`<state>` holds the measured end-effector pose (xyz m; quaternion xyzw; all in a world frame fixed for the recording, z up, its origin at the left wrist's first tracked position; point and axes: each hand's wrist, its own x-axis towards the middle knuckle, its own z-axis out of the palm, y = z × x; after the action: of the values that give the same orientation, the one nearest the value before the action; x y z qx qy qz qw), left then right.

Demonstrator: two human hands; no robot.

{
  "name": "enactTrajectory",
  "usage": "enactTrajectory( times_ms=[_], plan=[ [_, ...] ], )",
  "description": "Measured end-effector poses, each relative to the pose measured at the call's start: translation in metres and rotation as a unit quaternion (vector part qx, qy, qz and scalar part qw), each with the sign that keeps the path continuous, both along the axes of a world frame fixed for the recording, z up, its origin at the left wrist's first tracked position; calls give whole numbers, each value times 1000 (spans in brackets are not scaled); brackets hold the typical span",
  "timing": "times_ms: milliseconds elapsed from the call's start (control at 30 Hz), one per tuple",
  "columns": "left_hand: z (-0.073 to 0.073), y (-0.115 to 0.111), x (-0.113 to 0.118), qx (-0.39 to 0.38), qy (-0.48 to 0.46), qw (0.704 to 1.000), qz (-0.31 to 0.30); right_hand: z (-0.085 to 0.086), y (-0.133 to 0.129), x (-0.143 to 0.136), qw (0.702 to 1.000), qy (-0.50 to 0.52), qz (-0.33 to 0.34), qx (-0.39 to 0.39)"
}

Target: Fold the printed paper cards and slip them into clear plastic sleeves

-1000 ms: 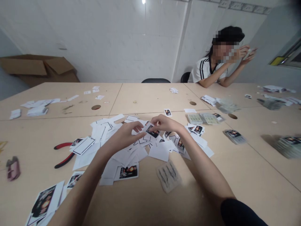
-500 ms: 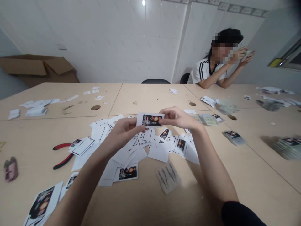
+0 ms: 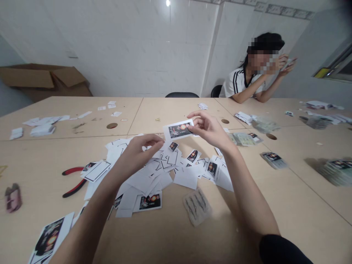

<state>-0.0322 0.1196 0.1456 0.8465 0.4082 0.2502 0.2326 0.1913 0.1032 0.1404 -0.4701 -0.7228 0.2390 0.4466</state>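
Observation:
A white card printed with a dark picture (image 3: pixel 180 129) is tilted above the paper pile, its right edge pinched by my right hand (image 3: pixel 210 130). My left hand (image 3: pixel 144 148) is beside the card's lower left corner, fingers bent and parted from the thumb, with nothing visible in it. Beneath both hands spreads a loose heap of white paper cards (image 3: pixel 187 178), some with black frames, some with dark pictures. Close to me on the table lies a clear plastic case (image 3: pixel 197 206) with several thin dark items inside.
Red-and-black handled pliers (image 3: pixel 74 185) lie left, partly under cards. A pink object (image 3: pixel 13 198) rests farther left. Stacks of packed cases (image 3: pixel 337 172) stand right. Across the table (image 3: pixel 165 113) a person (image 3: pixel 238 82) holds something up. An open cardboard box (image 3: pixel 44 80) sits behind left.
My left hand has come off the card and drawn slightly left. My right hand has raised the card a little, tilting it up to the right.

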Motion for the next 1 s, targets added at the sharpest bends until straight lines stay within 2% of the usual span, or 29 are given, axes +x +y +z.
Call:
enactTrajectory(
  times_ms=[67,133,233,300,367,533,733,867,1000],
  plan=[
    [-6,9,-5,27,45,998,31,-8,8,8,998,-33,4,-44],
    [-12,16,-9,29,91,995,34,-20,17,15,985,-110,19,-133],
    [-19,20,-11,20,139,990,9,-38,28,21,923,-273,-12,-272],
    [-21,19,-10,16,153,988,-12,-46,31,20,899,-316,-37,-300],
    [-22,18,-9,14,160,987,-25,-47,31,19,902,-313,-29,-298],
    [-31,21,-7,16,196,978,-69,-41,26,20,920,-261,63,-286],
    [-67,21,11,23,290,945,-146,-46,26,12,925,-255,72,-272],
    [-81,22,19,54,342,931,-114,-50,25,-9,907,-312,119,-258],
    [-79,25,23,102,367,922,-77,-51,25,-24,906,-330,89,-250]
  ],
)
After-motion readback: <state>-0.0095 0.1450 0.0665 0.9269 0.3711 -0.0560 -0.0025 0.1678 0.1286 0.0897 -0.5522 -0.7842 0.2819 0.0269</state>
